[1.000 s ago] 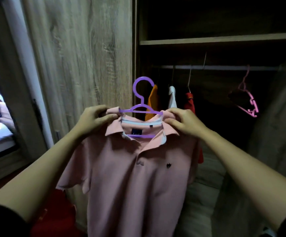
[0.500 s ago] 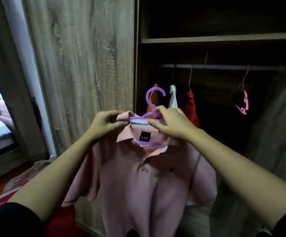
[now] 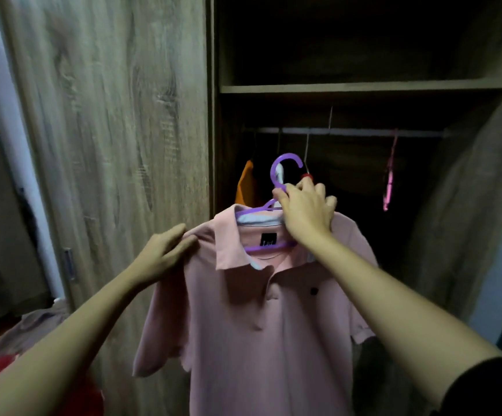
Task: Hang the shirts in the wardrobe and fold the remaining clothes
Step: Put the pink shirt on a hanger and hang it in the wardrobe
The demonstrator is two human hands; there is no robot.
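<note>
Shirt (image 3: pixel 258 325) nearer wardrobe (image 3: pixel 364 89), right hand (image 3: pixel 307 214) round hanger (image 3: pixel 282 167), left hand (image 3: pixel 162 253) flat on its shoulder

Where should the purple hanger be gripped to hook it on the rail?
Purple hanger: the neck just below its hook, from the near side, where the right hand holds it. The pink polo shirt covers its arms; the hook stands free above the collar, open to the right, clear for the rail.
</note>
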